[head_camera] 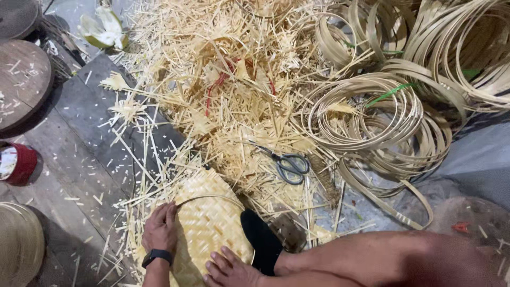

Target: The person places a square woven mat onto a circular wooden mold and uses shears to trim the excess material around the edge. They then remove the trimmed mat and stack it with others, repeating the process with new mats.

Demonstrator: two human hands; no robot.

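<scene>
**2 Hands on a Woven Bamboo Mat, Lower Centre of Frame**

2 bare hands rest on a woven bamboo mat [210, 212] lying on the floor at the lower centre of the frame. The left hand [159, 227], with a black wristband [156, 256], lies on the mat's left edge, fingers curled over the rim; whether they pinch the weave cannot be told. The right hand [229, 270] lies flat on the lower part of the mat, fingers spread and pressing down, clamped on nothing. A foot in a black shoe [261, 242] sits at the mat's right edge, and a bare leg [382, 260] crosses the lower right of the frame.

Condition of the work, as judged from the frame:
- The centre of the mat appears closely plaited in a herringbone pattern.
- A thin curved strip arcs across the upper part of the mat.
- Loose strip ends project from the mat's left and upper edges, untrimmed, so the border seems unfinished.

Surrounding items:
- Scissors [289, 165] lie just above and right of the mat, untouched.
- A deep pile of bamboo offcuts [228, 79] fills the upper centre.
- Coiled bamboo hoops [372, 111], some tied with green cord, occupy the upper right.
- A red container [16, 163] stands at the left edge.
</scene>
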